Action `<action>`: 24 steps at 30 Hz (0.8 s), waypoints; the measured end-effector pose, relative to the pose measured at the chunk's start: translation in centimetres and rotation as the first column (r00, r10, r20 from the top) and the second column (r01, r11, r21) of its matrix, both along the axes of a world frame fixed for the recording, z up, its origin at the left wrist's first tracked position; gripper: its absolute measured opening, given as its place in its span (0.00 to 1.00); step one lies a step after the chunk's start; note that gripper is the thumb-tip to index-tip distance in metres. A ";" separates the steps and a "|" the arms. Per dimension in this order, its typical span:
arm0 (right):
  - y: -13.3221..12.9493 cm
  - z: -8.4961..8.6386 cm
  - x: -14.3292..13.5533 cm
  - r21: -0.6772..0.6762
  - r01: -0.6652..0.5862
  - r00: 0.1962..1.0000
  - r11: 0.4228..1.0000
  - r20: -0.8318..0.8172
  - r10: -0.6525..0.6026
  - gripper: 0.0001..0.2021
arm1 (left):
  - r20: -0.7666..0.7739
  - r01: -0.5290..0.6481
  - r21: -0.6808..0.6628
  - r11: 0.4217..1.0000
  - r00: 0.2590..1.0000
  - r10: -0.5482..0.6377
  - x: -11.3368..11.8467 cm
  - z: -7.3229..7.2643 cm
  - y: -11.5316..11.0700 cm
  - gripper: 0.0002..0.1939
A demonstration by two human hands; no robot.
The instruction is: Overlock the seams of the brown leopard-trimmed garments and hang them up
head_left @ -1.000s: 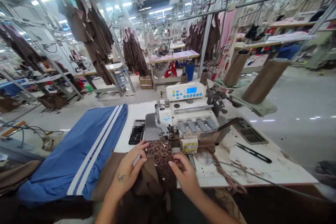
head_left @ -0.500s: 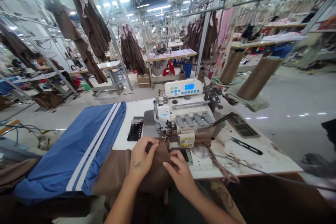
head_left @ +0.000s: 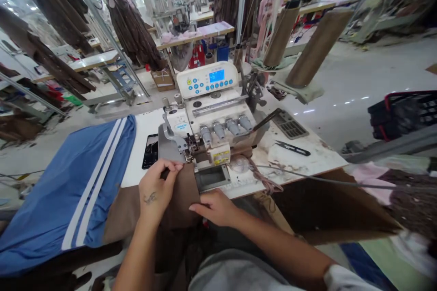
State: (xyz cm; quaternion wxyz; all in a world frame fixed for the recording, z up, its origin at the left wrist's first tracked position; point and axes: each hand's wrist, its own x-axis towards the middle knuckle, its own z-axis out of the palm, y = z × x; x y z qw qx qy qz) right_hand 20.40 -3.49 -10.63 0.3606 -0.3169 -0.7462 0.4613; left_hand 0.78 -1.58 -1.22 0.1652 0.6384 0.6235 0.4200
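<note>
Brown fabric (head_left: 184, 187) hangs over the table's front edge, its top end at the needle area of a white sewing machine (head_left: 180, 120). My left hand (head_left: 159, 186) pinches the fabric's upper left part just in front of the presser foot. Lower down, my right hand (head_left: 215, 207) grips the right edge of the same fabric between thumb and fingers. More brown fabric spreads left under my left wrist, beside a blue cloth with white stripes (head_left: 92, 168).
A black phone (head_left: 150, 151) lies left of the machine. Black thread snips (head_left: 292, 148) and a tangled cord (head_left: 264, 179) lie to the right. Brown thread cones (head_left: 317, 50) stand behind. An open cardboard box (head_left: 334, 209) is below the table's right side.
The view has turned down and to the right. My right hand has moved down along the fabric edge, now straighter, and the machine's plate opening shows more. My left hand still pinches near the foot.
</note>
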 end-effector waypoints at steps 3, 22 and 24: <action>0.0 -0.3 -0.1 0.014 0.008 1.000 1.000 -0.005 -0.008 0.35 | -0.082 -0.026 0.020 0.999 0.996 0.028 -0.1 0.1 0.8 0.11; -0.5 -1.2 -0.4 -0.018 0.128 0.992 0.992 0.017 -0.128 0.34 | 0.211 -0.170 0.089 0.981 0.966 0.148 -2.6 -2.8 1.4 0.19; -0.6 -1.3 -0.4 0.008 0.104 0.994 0.995 0.037 -0.105 0.35 | 0.147 -0.262 0.103 0.960 0.958 0.246 -3.2 -4.3 -2.1 0.25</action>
